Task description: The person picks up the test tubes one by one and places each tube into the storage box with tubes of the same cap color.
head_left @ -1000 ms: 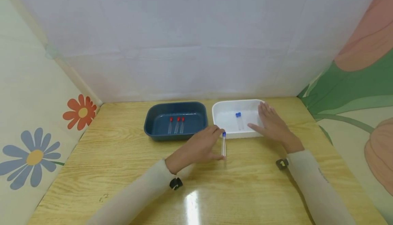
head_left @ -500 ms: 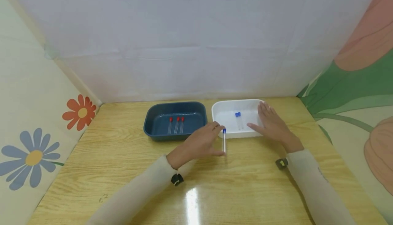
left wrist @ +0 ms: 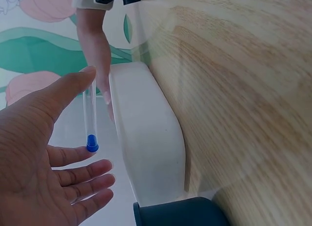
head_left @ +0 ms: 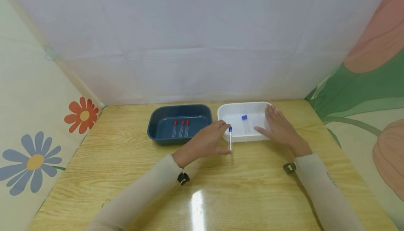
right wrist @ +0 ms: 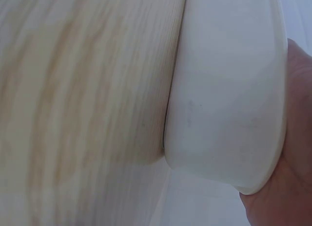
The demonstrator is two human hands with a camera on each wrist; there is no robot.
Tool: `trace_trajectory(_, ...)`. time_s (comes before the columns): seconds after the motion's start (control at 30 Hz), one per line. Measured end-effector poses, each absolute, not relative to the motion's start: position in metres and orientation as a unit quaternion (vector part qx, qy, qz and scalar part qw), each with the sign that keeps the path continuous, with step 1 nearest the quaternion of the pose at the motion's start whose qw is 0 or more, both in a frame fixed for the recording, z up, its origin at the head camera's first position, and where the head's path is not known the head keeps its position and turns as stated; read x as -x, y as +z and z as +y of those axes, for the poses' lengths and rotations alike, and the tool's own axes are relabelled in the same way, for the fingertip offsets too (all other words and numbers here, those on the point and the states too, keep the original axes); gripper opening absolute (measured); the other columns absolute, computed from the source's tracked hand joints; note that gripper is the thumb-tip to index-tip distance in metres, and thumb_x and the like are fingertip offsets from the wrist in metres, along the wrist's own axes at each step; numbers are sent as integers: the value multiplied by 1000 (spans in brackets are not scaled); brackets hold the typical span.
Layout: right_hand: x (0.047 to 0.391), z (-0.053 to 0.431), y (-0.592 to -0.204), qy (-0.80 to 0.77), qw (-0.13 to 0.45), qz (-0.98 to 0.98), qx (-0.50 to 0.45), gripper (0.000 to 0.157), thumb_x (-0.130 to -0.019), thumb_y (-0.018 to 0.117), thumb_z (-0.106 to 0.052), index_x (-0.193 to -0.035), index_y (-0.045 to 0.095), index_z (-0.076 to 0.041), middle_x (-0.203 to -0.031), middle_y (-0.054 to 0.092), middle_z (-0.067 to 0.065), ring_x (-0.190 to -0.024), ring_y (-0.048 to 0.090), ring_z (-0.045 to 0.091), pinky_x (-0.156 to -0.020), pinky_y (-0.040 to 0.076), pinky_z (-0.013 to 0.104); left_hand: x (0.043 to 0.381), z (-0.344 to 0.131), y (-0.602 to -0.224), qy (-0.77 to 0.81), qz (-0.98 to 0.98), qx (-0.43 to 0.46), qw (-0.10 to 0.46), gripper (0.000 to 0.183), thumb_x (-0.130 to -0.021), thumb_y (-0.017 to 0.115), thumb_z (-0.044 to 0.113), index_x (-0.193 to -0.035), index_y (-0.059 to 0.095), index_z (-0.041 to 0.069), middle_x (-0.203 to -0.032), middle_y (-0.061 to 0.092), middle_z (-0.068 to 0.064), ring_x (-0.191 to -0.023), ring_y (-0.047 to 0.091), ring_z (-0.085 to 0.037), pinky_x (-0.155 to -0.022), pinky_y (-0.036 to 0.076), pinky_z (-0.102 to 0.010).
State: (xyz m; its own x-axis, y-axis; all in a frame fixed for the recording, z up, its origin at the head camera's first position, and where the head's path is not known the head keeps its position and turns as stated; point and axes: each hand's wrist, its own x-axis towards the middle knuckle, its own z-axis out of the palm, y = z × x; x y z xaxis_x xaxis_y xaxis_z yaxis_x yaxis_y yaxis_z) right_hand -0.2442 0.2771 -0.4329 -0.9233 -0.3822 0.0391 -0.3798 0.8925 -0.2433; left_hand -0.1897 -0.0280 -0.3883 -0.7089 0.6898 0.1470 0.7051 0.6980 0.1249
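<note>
My left hand (head_left: 205, 141) pinches a clear test tube with a blue cap (head_left: 230, 138) by its two ends. In the left wrist view the thumb is at the bare end of the tube (left wrist: 89, 111) and the index finger at the cap; the other fingers touch nothing. The tube hangs just in front of the white tray (head_left: 249, 138), overlapping its front wall in the head view. Two blue-capped tubes (head_left: 245, 122) lie inside that tray. Across its right rim rests my right hand (head_left: 281, 127), fingers extended and thumb spread inward.
Left of the white tray stands a dark blue tray (head_left: 168, 141) holding three red-capped tubes (head_left: 182, 127). Both trays are on a wooden table (head_left: 252, 192) near its back edge. A white sheet (head_left: 202, 48) hangs behind; painted walls flank both sides.
The left hand and its test tube have moved a little away from me, up toward the white tray's front edge. The right hand and both trays stay put.
</note>
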Motion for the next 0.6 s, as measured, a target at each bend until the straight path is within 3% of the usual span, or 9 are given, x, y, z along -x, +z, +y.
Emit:
trace_trajectory(0.33,245,278,-433,-122,1,973,196,99,-89,31,-70,-149,1,3,-156,-11,14,-142,-12,26,-114,-2,44,197,-24,-388,-88,-921,378,47,93,-72,64,69,-137,43,6,-124,48,-6,-104,48,-14,-86,48,-30)
trace_trajectory(0.6,245,277,-433,-121,-5,972,202,99,-89,32,-70,-149,2,4,-156,-10,15,-143,-11,25,-115,-2,44,205,-22,-388,-100,-922,371,49,88,-71,72,60,-134,46,5,-118,50,-5,-97,47,-12,-81,48,-29)
